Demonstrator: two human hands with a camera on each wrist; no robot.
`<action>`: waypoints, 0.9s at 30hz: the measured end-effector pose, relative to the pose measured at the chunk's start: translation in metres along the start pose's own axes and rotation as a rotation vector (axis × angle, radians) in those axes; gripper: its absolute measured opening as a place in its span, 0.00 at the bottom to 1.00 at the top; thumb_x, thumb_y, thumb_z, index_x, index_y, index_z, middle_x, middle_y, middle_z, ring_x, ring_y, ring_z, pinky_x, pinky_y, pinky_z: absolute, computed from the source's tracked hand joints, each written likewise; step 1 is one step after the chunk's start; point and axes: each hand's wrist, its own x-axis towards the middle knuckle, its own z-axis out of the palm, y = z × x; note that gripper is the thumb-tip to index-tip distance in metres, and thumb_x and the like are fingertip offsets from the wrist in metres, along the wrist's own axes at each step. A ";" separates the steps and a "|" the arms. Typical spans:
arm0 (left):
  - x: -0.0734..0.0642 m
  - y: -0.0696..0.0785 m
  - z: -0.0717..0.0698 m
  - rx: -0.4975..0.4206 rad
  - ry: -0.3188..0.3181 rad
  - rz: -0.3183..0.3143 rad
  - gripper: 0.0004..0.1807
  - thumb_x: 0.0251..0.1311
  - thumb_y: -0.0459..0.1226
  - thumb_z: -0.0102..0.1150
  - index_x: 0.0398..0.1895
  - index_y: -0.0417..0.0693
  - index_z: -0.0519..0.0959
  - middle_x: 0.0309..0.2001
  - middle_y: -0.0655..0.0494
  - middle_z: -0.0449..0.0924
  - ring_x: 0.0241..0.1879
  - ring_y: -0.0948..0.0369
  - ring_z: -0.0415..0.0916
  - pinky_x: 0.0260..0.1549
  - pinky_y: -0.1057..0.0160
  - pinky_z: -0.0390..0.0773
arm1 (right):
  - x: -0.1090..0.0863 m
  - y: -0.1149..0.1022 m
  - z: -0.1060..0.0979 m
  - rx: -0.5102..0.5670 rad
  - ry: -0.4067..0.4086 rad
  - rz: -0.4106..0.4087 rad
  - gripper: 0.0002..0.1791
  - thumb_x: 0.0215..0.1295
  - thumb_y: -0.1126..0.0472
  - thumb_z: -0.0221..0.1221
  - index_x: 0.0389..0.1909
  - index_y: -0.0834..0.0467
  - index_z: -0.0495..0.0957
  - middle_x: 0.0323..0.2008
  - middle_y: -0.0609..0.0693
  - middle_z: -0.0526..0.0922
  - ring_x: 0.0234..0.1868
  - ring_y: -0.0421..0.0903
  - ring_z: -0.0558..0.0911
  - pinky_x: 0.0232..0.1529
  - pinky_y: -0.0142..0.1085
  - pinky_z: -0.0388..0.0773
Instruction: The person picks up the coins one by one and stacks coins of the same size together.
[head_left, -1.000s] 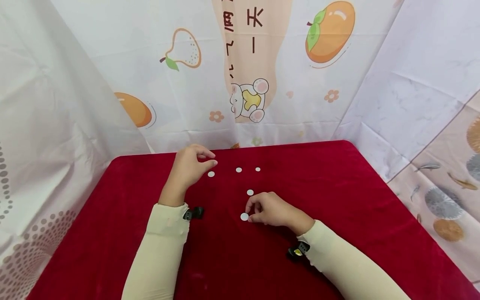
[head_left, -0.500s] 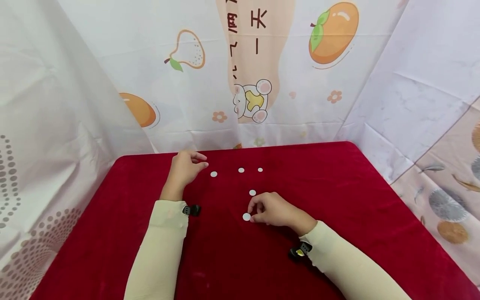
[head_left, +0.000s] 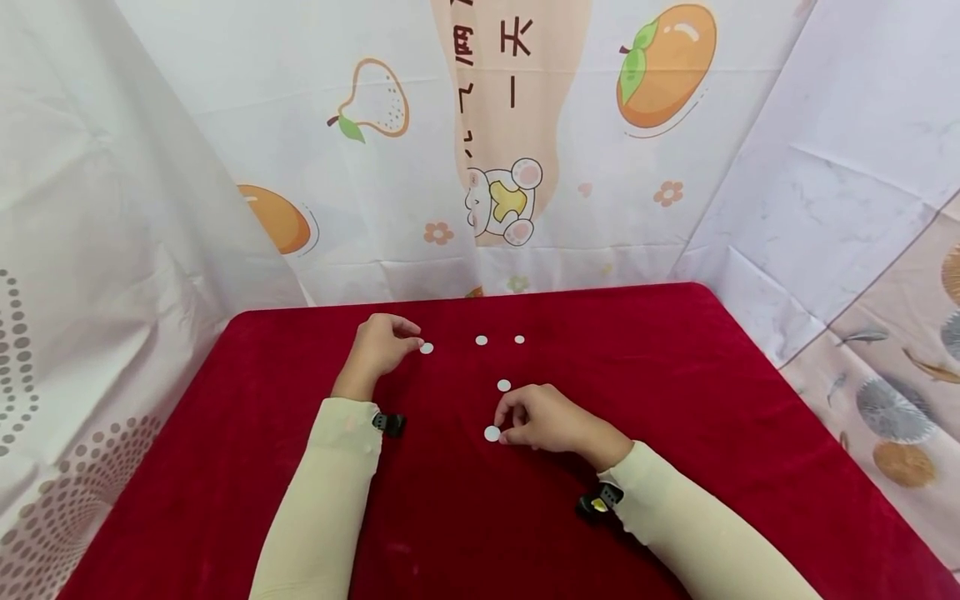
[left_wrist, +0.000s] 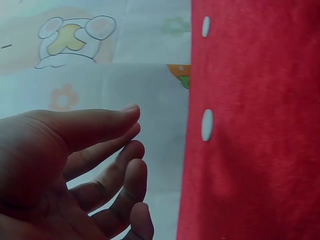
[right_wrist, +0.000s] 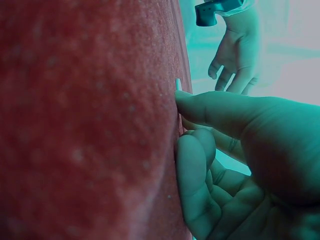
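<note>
Small white round discs lie flat on the red cloth. My right hand (head_left: 551, 421) rests low on the cloth and pinches the edge of the nearest disc (head_left: 492, 433) with thumb and index finger. In the right wrist view, the thumb (right_wrist: 220, 112) partly hides that disc, leaving a thin white edge. My left hand (head_left: 382, 343) hovers beside the far-left disc (head_left: 427, 348), its fingertips close to it. The left wrist view shows its fingers loosely bent, holding nothing, apart from the white disc (left_wrist: 207, 125).
Two more discs, a middle one (head_left: 482, 340) and a smaller right one (head_left: 520, 339), lie along the back. Another disc (head_left: 504, 385) sits just beyond my right fingers. The red-covered table (head_left: 675, 375) ends at a printed curtain (head_left: 592, 225). Both wrists wear small black devices.
My left hand drew back left from above the far-left disc, then came right and lower, close beside it. The right hand and the discs keep their places; the head view shifted slightly.
</note>
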 end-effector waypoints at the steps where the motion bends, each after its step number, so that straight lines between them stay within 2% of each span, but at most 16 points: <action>1: 0.001 -0.002 0.002 0.001 -0.002 -0.004 0.15 0.67 0.39 0.67 0.54 0.45 0.86 0.55 0.46 0.84 0.57 0.47 0.76 0.57 0.46 0.77 | 0.000 0.000 0.000 0.001 0.000 0.002 0.07 0.62 0.59 0.73 0.38 0.46 0.85 0.19 0.45 0.81 0.16 0.40 0.78 0.22 0.37 0.79; 10: 0.006 -0.011 0.013 0.009 -0.039 -0.029 0.14 0.68 0.40 0.66 0.53 0.47 0.87 0.55 0.45 0.83 0.56 0.47 0.75 0.55 0.48 0.79 | -0.001 0.000 0.000 0.005 0.002 0.004 0.07 0.62 0.59 0.73 0.38 0.47 0.85 0.19 0.45 0.81 0.15 0.40 0.77 0.22 0.36 0.78; 20: 0.007 -0.015 0.016 0.015 -0.076 -0.033 0.20 0.69 0.42 0.66 0.60 0.43 0.83 0.56 0.43 0.82 0.53 0.49 0.77 0.51 0.51 0.81 | -0.001 0.000 0.000 0.011 -0.002 0.008 0.07 0.63 0.59 0.72 0.38 0.47 0.85 0.20 0.45 0.81 0.16 0.41 0.78 0.22 0.37 0.79; 27: 0.008 -0.016 0.019 0.016 -0.092 -0.048 0.19 0.67 0.39 0.67 0.58 0.42 0.83 0.53 0.44 0.82 0.51 0.50 0.77 0.50 0.52 0.79 | 0.000 0.000 0.000 0.009 -0.003 0.009 0.07 0.63 0.58 0.73 0.38 0.46 0.85 0.19 0.44 0.81 0.16 0.41 0.78 0.23 0.36 0.78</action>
